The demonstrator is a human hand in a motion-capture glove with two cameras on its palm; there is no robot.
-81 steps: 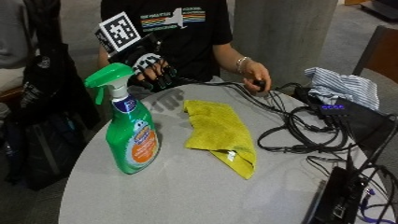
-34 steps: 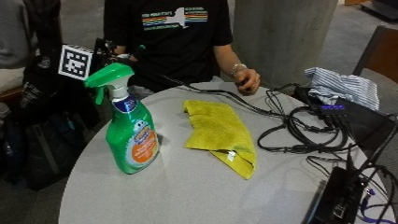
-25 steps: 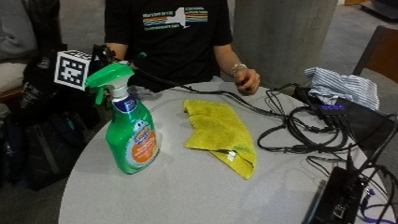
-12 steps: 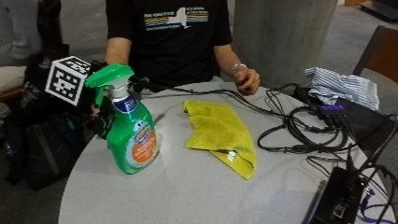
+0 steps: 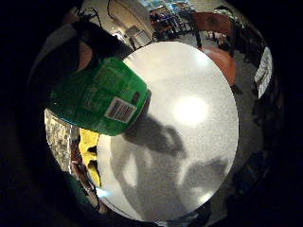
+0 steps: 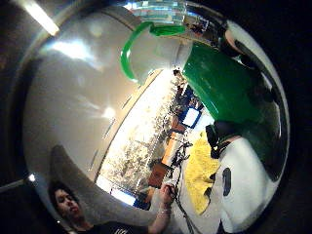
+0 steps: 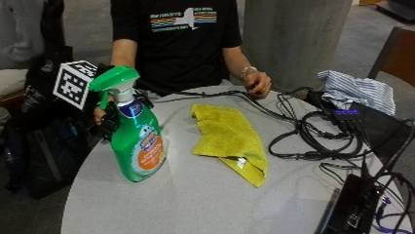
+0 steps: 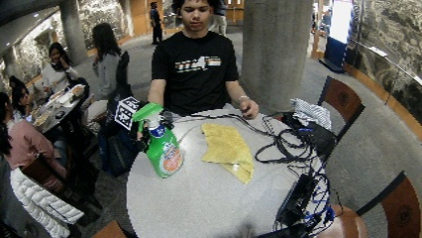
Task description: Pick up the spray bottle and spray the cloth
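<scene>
One spray bottle [image 7: 135,141] stands on the one round tabletop [image 7: 195,204] — green, with one orange label. One yellow cloth [image 7: 230,141] lies at about 3 o'clock from the bottle. One striped cloth [image 7: 356,90] sits far off at 2 o'clock. There is one bundle of black cables [image 7: 311,136] — too tangled to count each one. Two hands show: one gloved right hand [image 7: 107,119] and one bare hand [image 7: 258,83].

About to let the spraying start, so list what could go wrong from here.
The gloved right hand is behind the tall green plastic spray bottle, which stands near the round grey table's edge; a nudge might tip it off. Black cables and electronics lie right beside the crumpled yellow cloth, so overspray could wet them.
</scene>
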